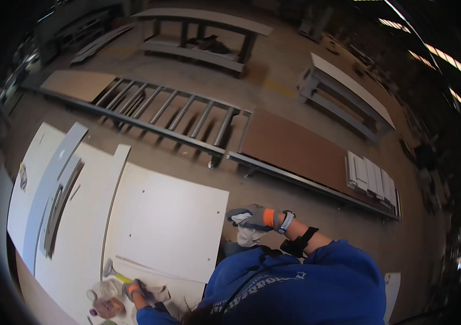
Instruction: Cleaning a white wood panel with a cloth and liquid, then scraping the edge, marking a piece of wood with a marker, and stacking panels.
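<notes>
Left hand (136,287) at hammer (122,278), right hand (253,217) — well apart — holding white cloth (249,236)

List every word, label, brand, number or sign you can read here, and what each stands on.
Blue shirt: pale printed lettering on the front; I don't copy printed wording, so it isn't quoted.
Wristwatch: its face is too small to read.
Plastic bottles beside the left hand: any print is too blurred to read.
Hammer with a yellow-green handle: no lettering can be made out.
</notes>
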### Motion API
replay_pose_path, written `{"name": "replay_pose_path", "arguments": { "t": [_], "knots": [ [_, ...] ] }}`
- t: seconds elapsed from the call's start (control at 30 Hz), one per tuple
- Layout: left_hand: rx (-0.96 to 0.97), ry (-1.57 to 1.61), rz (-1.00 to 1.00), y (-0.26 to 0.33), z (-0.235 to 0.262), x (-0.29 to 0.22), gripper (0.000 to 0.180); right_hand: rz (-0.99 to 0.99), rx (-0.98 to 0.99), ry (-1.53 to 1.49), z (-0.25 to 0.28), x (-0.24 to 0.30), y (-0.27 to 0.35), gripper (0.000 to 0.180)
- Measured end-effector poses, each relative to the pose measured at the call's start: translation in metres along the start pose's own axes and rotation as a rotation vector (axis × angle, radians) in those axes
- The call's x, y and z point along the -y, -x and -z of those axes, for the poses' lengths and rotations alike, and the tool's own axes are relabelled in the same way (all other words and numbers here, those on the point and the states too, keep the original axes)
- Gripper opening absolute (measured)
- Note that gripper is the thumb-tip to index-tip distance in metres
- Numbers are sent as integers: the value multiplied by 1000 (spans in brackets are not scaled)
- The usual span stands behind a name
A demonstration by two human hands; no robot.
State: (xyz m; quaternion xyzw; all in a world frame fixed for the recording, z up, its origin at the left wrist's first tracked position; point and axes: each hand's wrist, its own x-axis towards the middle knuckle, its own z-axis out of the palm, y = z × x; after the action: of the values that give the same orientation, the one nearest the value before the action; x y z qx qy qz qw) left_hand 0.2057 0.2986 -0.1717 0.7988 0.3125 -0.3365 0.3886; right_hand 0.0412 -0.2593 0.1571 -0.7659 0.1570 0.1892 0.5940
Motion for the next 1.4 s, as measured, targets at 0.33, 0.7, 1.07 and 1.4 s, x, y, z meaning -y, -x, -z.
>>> {"name": "replay_pose_path", "arguments": {
  "t": [0.33, 0.7, 1.07, 1.4],
  "knots": [
    [263, -103, -634, 223, -169, -295, 39, 9, -576, 159, 15, -104, 60, 18],
    [418, 178, -616, 266, -177, -314, 40, -157, -610, -143, 24, -67, 86, 44],
    [814, 340, -1149, 403, -193, -281, 44, 548, -547, 264, 27, -25, 37, 51],
    [343, 15, -1366, 421, -185, -237, 49, 484, 192, 92, -6, 39, 0, 50]
  ]
}}
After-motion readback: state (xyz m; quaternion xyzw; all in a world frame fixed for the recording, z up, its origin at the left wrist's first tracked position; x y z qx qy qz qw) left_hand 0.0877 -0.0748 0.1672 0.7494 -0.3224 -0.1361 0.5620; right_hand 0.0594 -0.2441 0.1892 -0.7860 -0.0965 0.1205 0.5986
